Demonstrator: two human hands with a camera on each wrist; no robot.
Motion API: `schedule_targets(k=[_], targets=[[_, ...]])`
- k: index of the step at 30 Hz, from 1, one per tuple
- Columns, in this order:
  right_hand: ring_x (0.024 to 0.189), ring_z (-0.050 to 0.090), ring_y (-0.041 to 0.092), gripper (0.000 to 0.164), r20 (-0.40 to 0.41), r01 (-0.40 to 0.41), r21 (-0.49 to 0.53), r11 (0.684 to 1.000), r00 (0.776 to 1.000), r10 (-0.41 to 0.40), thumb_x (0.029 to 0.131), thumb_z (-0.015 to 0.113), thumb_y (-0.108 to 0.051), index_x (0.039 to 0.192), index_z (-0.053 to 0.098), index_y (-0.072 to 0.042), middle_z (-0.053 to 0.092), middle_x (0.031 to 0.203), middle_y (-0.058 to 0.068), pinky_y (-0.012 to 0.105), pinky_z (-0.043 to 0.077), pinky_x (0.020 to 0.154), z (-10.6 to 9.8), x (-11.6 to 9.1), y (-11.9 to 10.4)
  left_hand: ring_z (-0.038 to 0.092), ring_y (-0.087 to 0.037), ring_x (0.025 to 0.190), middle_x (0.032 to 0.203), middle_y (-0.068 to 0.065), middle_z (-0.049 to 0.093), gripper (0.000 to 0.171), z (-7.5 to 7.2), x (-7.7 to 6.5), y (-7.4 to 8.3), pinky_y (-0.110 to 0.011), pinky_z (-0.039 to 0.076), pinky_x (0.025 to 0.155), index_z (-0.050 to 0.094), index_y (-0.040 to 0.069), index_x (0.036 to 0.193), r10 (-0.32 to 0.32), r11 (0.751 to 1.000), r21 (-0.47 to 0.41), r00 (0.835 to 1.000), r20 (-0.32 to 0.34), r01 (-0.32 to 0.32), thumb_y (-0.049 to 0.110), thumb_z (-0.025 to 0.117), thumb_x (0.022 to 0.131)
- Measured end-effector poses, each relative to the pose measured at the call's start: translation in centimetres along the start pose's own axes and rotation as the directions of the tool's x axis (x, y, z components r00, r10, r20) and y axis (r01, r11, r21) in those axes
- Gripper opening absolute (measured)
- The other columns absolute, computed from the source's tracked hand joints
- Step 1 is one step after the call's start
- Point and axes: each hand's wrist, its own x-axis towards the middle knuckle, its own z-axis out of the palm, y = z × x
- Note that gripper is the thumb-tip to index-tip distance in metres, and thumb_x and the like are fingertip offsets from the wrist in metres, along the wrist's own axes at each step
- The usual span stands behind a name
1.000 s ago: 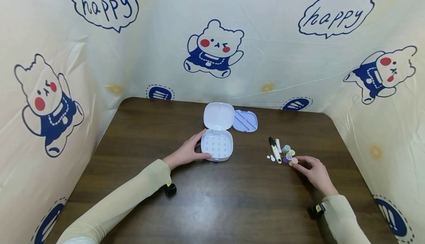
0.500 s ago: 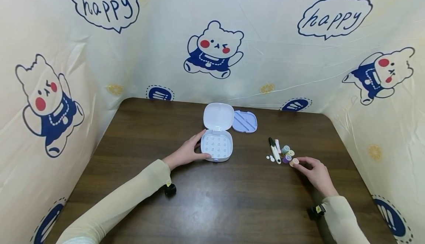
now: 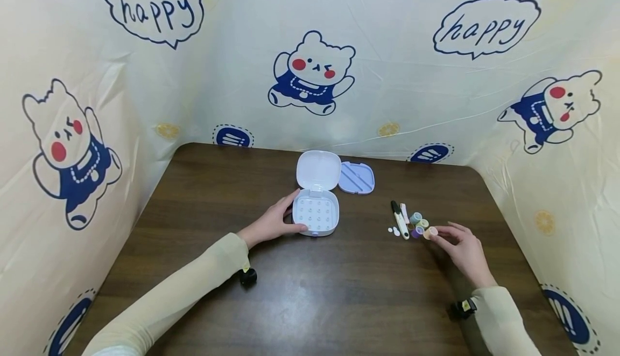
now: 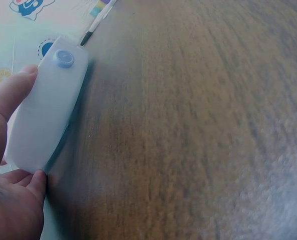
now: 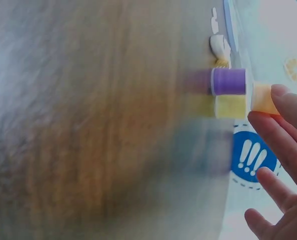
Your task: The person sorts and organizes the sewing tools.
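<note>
My left hand (image 3: 273,221) holds the left side of an open white sewing box (image 3: 316,232), thumb on the front and fingers at the side. Rows of small pegs line its base, and its lid (image 3: 318,170) stands raised behind. At the right, my right hand (image 3: 465,253) pinches a peach thread spool (image 5: 261,98) between thumb and fingertips. In the right wrist view that spool sits higher than the purple spool (image 5: 229,81) and the yellow spool (image 5: 230,106). A light blue spool (image 3: 415,217) stands just behind them.
A lilac tray (image 3: 357,178) with diagonal bars lies beside the lid. Left of the spools are a slim white tool with a black end (image 3: 400,220), a pale strip (image 3: 404,213) and small white pieces (image 3: 396,231). Patterned cloth (image 3: 310,0) surrounds the brown table (image 3: 290,302).
The peach spool has shifted slightly right and up in the right hand's pinch, away from the purple spool. My left hand and the box have stayed in place.
</note>
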Motion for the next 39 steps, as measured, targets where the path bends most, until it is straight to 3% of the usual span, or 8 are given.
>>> schedule_targets(k=[6, 22, 35, 39], targets=[[0.137, 0.043, 0.053, 0.042, -0.011, -0.001, -0.002, 1.0, 1.0, 0.001, 0.098, 0.074, -0.038, 0.119, 0.075, 0.0, 0.052, 0.145, 0.032, 0.076, 0.039, 0.105, 0.0, 0.1, -1.1, 0.026, -0.03, 0.156, 0.171, -0.015, 0.022, 0.109, 0.1, -0.1, 0.0, -0.043, 0.035, 0.123, 0.017, 0.011, 0.168, 0.006, 1.0, -0.01, 1.0, -0.006, -0.006, 0.034, 0.087, 0.087], [0.132, 0.051, 0.048, 0.03, -0.087, 0.125, 0.031, 0.992, 0.989, -0.122, 0.093, 0.082, -0.025, 0.11, 0.079, -0.001, 0.057, 0.14, 0.03, 0.068, 0.046, 0.098, 1.5, 1.4, -3.5, 0.027, -0.03, 0.156, 0.171, -0.016, 0.023, 0.109, 0.0, -0.1, 0.0, -0.043, 0.035, 0.123, 0.017, 0.011, 0.168, 0.002, 1.0, -0.001, 1.0, -0.006, -0.002, 0.033, 0.087, 0.087], [0.132, 0.051, 0.049, 0.024, -0.04, 0.197, 0.063, 0.978, 0.98, -0.195, 0.092, 0.082, -0.018, 0.108, 0.08, -0.001, 0.056, 0.141, 0.031, 0.064, 0.055, 0.089, 3.5, 3.0, -6.1, 0.027, -0.03, 0.156, 0.171, -0.015, 0.023, 0.108, 0.0, -0.1, 0.3, -0.043, 0.035, 0.122, 0.017, 0.012, 0.168, 0.002, 1.0, 0.009, 1.0, -0.005, -0.002, 0.033, 0.087, 0.087], [0.134, 0.05, 0.048, 0.024, -0.028, 0.208, 0.082, 0.975, 0.978, -0.206, 0.092, 0.082, -0.018, 0.109, 0.08, -0.001, 0.057, 0.14, 0.031, 0.066, 0.048, 0.097, 3.9, 3.4, -7.0, 0.027, -0.03, 0.156, 0.171, -0.016, 0.023, 0.109, 0.0, -0.2, 0.4, -0.043, 0.036, 0.122, 0.017, 0.011, 0.168, 0.002, 1.0, 0.0, 1.0, -0.003, -0.002, 0.032, 0.087, 0.087]])
